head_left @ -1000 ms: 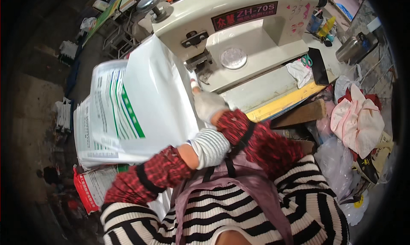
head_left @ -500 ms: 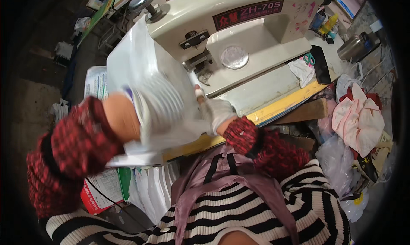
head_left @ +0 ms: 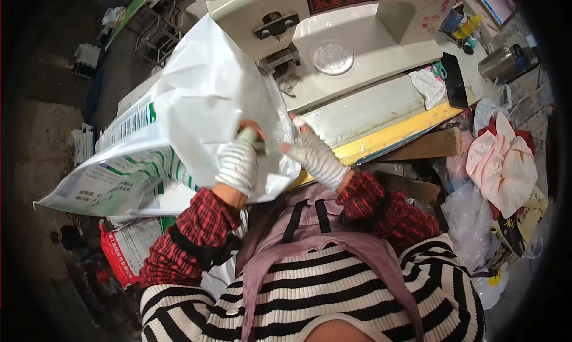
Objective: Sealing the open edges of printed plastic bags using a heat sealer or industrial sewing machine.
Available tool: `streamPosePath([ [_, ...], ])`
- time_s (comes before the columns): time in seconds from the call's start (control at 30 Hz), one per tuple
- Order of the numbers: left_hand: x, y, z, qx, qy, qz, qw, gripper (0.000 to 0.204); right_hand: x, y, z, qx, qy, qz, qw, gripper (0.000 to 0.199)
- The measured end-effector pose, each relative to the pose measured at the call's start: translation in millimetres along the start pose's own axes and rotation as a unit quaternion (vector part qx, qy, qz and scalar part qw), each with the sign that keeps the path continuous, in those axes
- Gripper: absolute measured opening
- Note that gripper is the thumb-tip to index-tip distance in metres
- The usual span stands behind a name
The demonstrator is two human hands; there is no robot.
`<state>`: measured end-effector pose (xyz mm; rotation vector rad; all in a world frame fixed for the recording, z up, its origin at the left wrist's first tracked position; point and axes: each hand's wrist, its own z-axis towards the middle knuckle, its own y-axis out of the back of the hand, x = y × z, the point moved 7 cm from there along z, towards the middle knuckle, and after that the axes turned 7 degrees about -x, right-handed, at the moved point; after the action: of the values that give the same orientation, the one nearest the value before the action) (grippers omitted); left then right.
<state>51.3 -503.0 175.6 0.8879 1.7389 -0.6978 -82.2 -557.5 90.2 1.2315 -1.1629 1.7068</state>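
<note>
A large white woven sack, printed in green on its far face, stands raised and folded in front of the head of a cream industrial sewing machine, its lower edge hanging over the machine bed. The left hand, in a striped knit glove, is closed around a bunched fold of the sack low on its near face. The right hand, likewise gloved, pinches the sack's right edge just below the needle area, fingers curled on the material. The step in hand appears to be bringing the sack's edge to the presser foot; the next move would call for flattening that edge and aligning it squarely on the bed. More printed sacks lie stacked to the left; bundled cloth sits well apart at right.
</note>
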Motion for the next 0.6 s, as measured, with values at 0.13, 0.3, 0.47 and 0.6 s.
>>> streamPosePath([
  [0.13,-36,0,22,-0.056,-0.266,0.042,0.961,0.019,19,-18,-33,0.187,-0.146,-0.083,0.968,0.04],
  [0.3,4,-13,-8,0.201,-0.157,0.754,0.606,0.034,19,-13,-48,0.134,-0.283,0.064,0.948,0.028],
  [0.47,-26,-10,-13,0.046,-0.258,0.706,0.658,0.05,16,-3,-49,0.133,-0.317,0.067,0.936,0.028],
  [0.6,-60,-56,-33,0.046,-0.572,0.617,0.539,0.059,26,0,-45,0.152,-0.307,0.071,0.937,0.029],
])
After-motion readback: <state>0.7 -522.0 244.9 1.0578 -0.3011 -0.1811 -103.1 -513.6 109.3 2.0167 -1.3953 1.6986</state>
